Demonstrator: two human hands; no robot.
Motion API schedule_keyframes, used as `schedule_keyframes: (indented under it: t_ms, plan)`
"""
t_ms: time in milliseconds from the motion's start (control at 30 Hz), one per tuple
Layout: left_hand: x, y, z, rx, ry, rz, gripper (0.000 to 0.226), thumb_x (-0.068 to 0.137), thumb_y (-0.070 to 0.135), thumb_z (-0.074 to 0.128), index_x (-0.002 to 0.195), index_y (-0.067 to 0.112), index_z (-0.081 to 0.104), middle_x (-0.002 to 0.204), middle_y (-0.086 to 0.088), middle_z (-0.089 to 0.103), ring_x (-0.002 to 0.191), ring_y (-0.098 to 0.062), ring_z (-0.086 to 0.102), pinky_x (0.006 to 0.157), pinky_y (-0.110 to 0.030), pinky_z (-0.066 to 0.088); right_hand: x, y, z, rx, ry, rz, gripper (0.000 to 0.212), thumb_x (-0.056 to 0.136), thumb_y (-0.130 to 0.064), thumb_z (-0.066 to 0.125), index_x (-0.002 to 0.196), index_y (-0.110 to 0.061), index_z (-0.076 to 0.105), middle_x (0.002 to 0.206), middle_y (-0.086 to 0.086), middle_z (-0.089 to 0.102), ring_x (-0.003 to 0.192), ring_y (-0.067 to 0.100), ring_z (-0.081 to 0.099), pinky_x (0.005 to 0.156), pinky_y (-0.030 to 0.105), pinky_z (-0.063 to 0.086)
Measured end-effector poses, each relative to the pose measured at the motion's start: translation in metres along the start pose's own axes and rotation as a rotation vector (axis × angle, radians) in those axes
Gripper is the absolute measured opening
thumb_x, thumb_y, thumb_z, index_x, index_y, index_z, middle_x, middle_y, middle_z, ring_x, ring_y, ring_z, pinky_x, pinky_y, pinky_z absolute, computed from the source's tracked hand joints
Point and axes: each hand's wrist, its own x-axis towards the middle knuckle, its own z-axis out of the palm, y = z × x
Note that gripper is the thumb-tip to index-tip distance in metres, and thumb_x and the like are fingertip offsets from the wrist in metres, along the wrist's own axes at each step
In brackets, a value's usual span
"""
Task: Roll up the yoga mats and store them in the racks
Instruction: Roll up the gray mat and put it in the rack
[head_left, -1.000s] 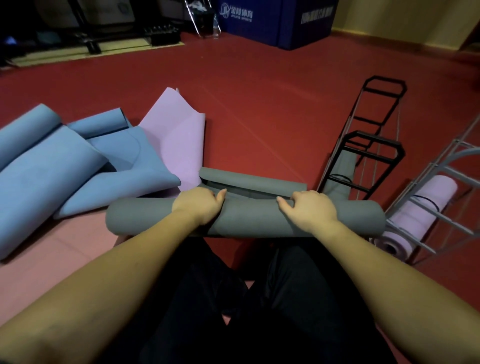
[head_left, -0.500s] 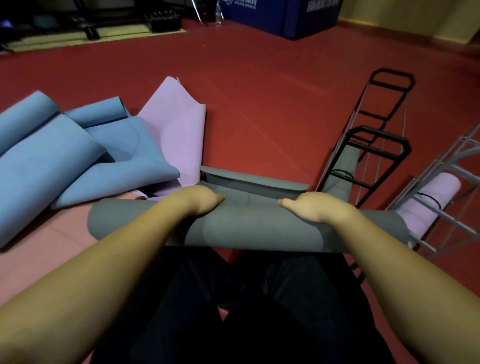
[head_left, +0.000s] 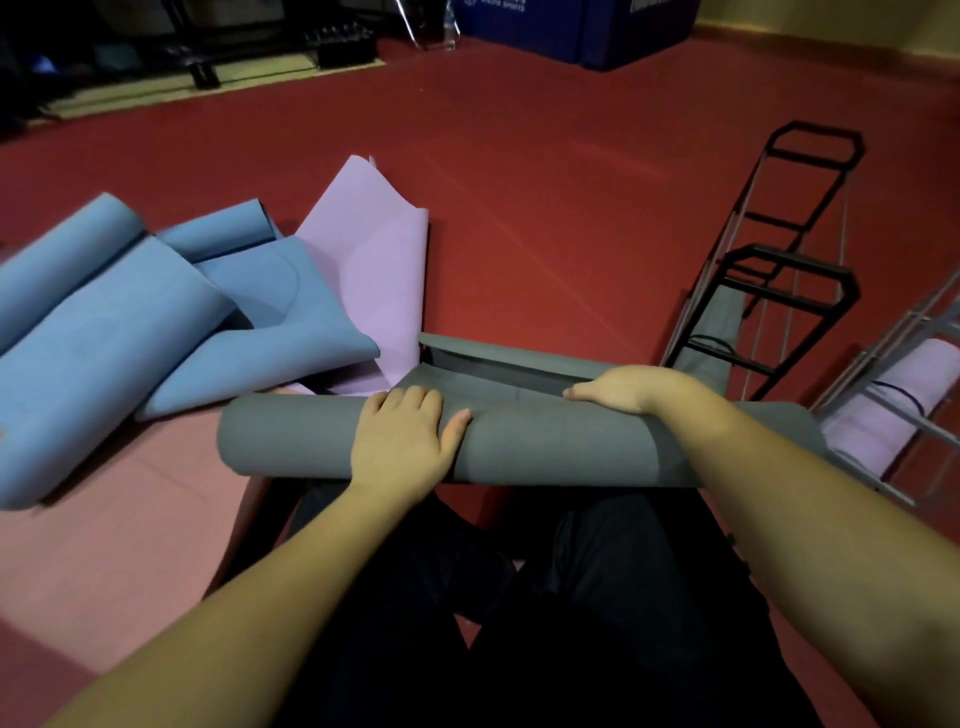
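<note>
Grey mat lying rolled across frame centre, over person's lap. Left hand pressing flat on roll; right hand curling over its far edge. Black rack lying at right.

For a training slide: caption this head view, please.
Both hands, left and right, press on a nearly rolled grey mat beside two racks.
</note>
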Motion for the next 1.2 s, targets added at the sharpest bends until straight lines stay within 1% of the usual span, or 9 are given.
schedule_keyframes:
  t_ms: [67,167,267,333,467,667,833,1033,1200]
  plan:
    - [0.009,0.0,-0.002,-0.001,-0.043,-0.009,0.054,0.096,0.054,0.029,0.076,0.016,0.061,0.077,-0.006,0.063,0.078,-0.032,0.061,0.073,-0.04,0.039,-0.004,0.0,0.002,-0.04,0.159,-0.015,0.065,0.101,-0.06,0.027,0.133,-0.014,0.06,0.143,0.015,0.052,0.127,0.031,0.05,0.1,0.037,0.037]
    - [0.019,0.002,-0.006,0.006,-0.127,-0.004,0.064,0.095,0.056,0.021,0.078,0.016,0.066,0.081,-0.007,0.066,0.083,-0.032,0.064,0.074,-0.04,0.04,-0.009,0.007,0.008,-0.055,0.473,-0.035,0.06,0.103,-0.053,0.023,0.11,-0.015,0.069,0.111,0.013,0.068,0.103,0.031,0.06,0.08,0.036,0.046]
    - [0.033,0.005,-0.008,0.044,-0.198,-0.013,0.064,0.1,0.056,0.022,0.088,0.016,0.07,0.096,-0.008,0.069,0.094,-0.031,0.064,0.078,-0.039,0.04,-0.015,0.012,0.024,-0.031,0.582,-0.024,0.062,0.099,-0.061,0.023,0.09,-0.019,0.068,0.091,0.007,0.068,0.09,0.029,0.062,0.069,0.035,0.047]
    - [0.044,0.004,-0.005,0.025,-0.229,-0.037,0.063,0.102,0.056,0.024,0.097,0.015,0.071,0.106,-0.011,0.07,0.1,-0.033,0.064,0.081,-0.038,0.042,-0.022,0.014,0.042,-0.127,0.65,-0.049,0.066,0.094,-0.069,0.021,0.087,-0.021,0.065,0.089,0.004,0.066,0.091,0.027,0.062,0.072,0.035,0.044]
    - [0.054,0.004,-0.006,-0.036,-0.303,-0.082,0.067,0.102,0.059,0.021,0.108,0.014,0.071,0.116,-0.014,0.068,0.107,-0.036,0.062,0.088,-0.039,0.044,-0.028,0.015,0.063,-0.266,0.745,-0.068,0.086,0.081,-0.078,0.006,0.102,-0.023,0.068,0.1,0.0,0.069,0.099,0.024,0.062,0.086,0.037,0.04]
    - [0.065,0.008,-0.02,-0.084,-0.444,-0.12,0.073,0.101,0.061,0.018,0.117,0.011,0.069,0.125,-0.018,0.064,0.115,-0.036,0.059,0.094,-0.04,0.044,-0.026,0.009,0.043,-0.197,0.686,-0.036,0.067,0.094,-0.068,0.025,0.099,-0.018,0.068,0.103,0.009,0.07,0.099,0.03,0.063,0.079,0.037,0.047]
    - [0.067,0.012,-0.047,-0.092,-0.578,-0.101,0.068,0.105,0.055,0.018,0.134,0.01,0.059,0.142,-0.02,0.053,0.129,-0.035,0.051,0.105,-0.04,0.038,-0.038,0.009,0.028,-0.148,0.558,-0.043,0.074,0.093,-0.071,0.02,0.109,-0.019,0.07,0.107,0.008,0.068,0.099,0.029,0.062,0.076,0.036,0.049]
    - [0.07,0.016,-0.057,-0.12,-0.783,-0.06,0.063,0.107,0.048,0.022,0.147,0.004,0.043,0.156,-0.016,0.036,0.143,-0.028,0.036,0.114,-0.031,0.026,-0.055,0.013,0.017,-0.09,0.289,-0.049,0.075,0.095,-0.068,0.019,0.092,-0.013,0.07,0.097,0.008,0.065,0.085,0.023,0.058,0.072,0.035,0.041]
    - [0.069,0.014,-0.051,-0.158,-0.783,-0.129,0.062,0.106,0.048,0.027,0.143,0.003,0.048,0.153,-0.017,0.04,0.14,-0.03,0.04,0.112,-0.032,0.028,-0.049,0.005,0.014,-0.051,0.155,-0.005,0.073,0.099,-0.063,0.022,0.131,-0.01,0.061,0.141,0.015,0.053,0.123,0.031,0.052,0.093,0.035,0.038]
